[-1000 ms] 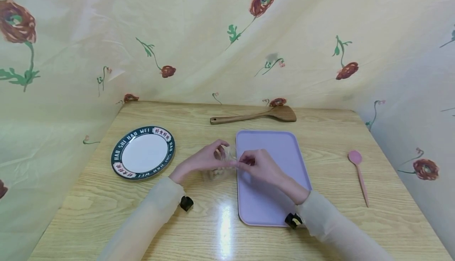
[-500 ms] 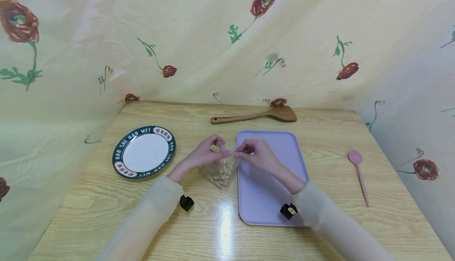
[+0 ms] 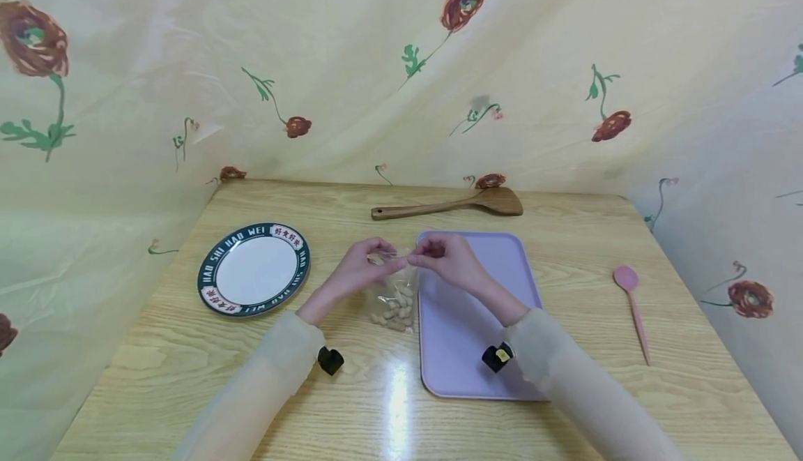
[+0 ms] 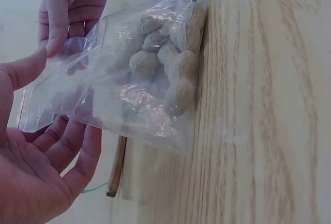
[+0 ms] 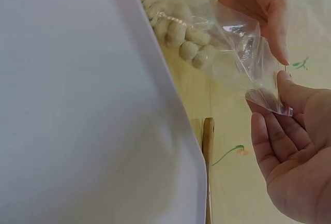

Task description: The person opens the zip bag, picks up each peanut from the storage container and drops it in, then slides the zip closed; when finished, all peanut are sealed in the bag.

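Note:
A clear plastic bag (image 3: pixel 406 281) stands upright at the table's middle, with several peanuts (image 4: pixel 181 74) in shell gathered at its bottom. My left hand (image 3: pixel 359 268) grips the bag's top on the left, thumb on the near side and fingers behind the film. At the top right corner my right hand (image 3: pixel 453 260) pinches the edge between thumb and curled fingers. In the right wrist view the two thumbs nearly meet at the bag's mouth, the right hand (image 5: pixel 300 136) being lower in that picture. The bag's base is close over the wood beside the tray.
A lilac tray (image 3: pixel 483 356) lies under my right forearm, just right of the bag. The white plate (image 3: pixel 256 270) with a dark patterned rim is at the left. Behind lies a wooden spatula (image 3: pixel 448 204); a pink spoon (image 3: pixel 632 307) is far right.
Both hands have risen a little toward the back of the table, the right one also shifting left. The bag has come upright, so the peanuts now show below the hands.

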Tool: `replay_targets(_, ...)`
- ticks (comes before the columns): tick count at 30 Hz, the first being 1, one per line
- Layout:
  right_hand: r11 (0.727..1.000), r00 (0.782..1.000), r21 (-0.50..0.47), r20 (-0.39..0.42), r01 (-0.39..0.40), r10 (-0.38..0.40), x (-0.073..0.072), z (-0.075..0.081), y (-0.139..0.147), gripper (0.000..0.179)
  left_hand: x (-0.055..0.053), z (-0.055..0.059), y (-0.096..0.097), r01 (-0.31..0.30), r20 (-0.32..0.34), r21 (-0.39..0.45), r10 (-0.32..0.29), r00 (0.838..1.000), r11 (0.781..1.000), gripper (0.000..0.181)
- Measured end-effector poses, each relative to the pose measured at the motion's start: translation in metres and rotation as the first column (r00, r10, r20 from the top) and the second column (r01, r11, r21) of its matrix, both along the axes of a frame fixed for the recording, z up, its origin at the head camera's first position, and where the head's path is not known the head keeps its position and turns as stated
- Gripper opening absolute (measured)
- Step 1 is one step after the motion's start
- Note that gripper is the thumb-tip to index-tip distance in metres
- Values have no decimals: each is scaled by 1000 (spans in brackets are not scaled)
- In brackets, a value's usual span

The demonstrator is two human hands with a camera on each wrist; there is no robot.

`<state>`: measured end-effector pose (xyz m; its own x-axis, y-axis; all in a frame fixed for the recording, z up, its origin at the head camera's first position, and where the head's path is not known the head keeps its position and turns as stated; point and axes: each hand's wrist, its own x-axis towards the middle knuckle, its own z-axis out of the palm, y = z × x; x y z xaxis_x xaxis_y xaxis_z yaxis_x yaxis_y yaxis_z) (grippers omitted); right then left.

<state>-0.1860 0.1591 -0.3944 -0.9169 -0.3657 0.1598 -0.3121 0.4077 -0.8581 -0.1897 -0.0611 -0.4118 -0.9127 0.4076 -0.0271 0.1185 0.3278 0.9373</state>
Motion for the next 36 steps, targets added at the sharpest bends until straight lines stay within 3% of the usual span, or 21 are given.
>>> replay_targets(7,998,995,-56,100,22,-16,-8,-4,-4,10,-1,-1,0,-74,21,47,73,997,996,37)
replay_targets(11,991,987,-126,161,49,-28,-12,-7,-8,21,-1,-3,2,-136,27,84,134,991,987,31)
replay_targets(15,979,962,-180,272,90,-38,-12,-11,-11,37,-2,-4,2,-171,30,123,169,985,978,27)
replay_targets(18,974,945,-190,324,120,-54,-11,-15,-11,34,-3,-6,2,-196,42,129,192,981,972,26)
replay_targets(25,960,932,-228,356,163,-74,-10,-22,-12,19,-5,-9,4,-229,63,114,223,973,967,26)
replay_targets(36,931,904,-268,410,246,-121,-9,-23,-17,24,-7,-14,7,-272,177,218,236,956,937,27)
